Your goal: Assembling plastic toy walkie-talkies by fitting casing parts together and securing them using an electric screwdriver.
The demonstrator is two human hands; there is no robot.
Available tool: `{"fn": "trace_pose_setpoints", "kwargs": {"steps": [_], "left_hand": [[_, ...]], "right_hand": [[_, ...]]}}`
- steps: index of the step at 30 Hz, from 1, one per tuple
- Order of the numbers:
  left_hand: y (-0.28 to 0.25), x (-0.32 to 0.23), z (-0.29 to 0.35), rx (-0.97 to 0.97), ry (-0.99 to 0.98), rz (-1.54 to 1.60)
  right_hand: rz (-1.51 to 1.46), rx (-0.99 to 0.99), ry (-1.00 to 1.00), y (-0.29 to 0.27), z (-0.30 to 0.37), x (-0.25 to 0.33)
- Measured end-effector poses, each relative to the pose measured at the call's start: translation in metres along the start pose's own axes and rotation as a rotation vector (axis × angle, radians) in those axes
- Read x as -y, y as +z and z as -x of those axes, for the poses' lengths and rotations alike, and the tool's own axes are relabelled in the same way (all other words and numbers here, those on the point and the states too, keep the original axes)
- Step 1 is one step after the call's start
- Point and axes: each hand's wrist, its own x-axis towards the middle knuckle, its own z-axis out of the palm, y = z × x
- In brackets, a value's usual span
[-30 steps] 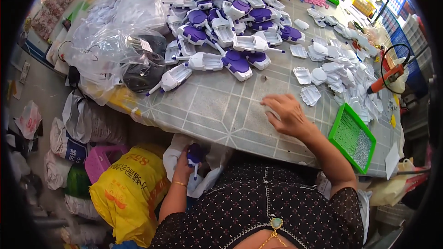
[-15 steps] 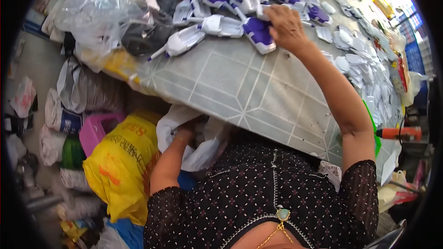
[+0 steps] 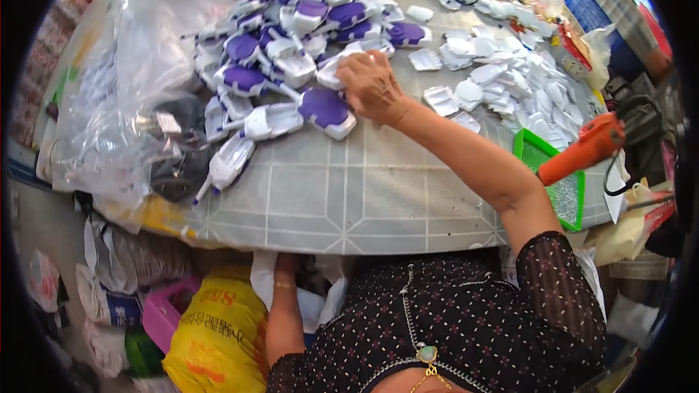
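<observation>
My right hand (image 3: 373, 89) lies on the near right side of a heap of white-and-purple plastic casings (image 3: 240, 78) with thin stems. Its fingers curl down over a white casing (image 3: 331, 73). Just below those fingers is another casing with a purple face (image 3: 325, 108). Down under the table's edge, my left hand (image 3: 285, 265) reaches into the mouth of a white plastic bag (image 3: 312, 307). The bag and the tabletop hide its fingers, so what it touches cannot be seen.
White plastic covers (image 3: 539, 94) lie heaped to the right. A green tray (image 3: 520, 147) of small metal parts stands at the near right, under an orange power screwdriver (image 3: 582, 149). Clear plastic bags (image 3: 109, 102) cover the table's left side. A full yellow bag (image 3: 218, 335) stands below.
The view has shifted, showing more of the tabletop and the tray. My right hand remains at the casing heap, and my left hand is still in the white bag.
</observation>
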Motion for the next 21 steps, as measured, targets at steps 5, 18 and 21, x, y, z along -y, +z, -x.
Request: {"fn": "trace_pose_setpoints", "kwargs": {"steps": [5, 18, 21], "left_hand": [[0.027, -0.025, -0.01, -0.236, 0.047, 0.062], [-0.046, -0.148, -0.054, 0.758, -0.195, 0.301], [-0.052, -0.139, -0.024, 0.569, -0.377, 0.757]], "right_hand": [[-0.11, -0.061, 0.056, -0.038, 0.019, 0.01], [-0.174, 0.023, 0.107, -0.152, 0.114, 0.059], [-0.228, 0.067, 0.064, -0.161, 0.122, 0.076]]}}
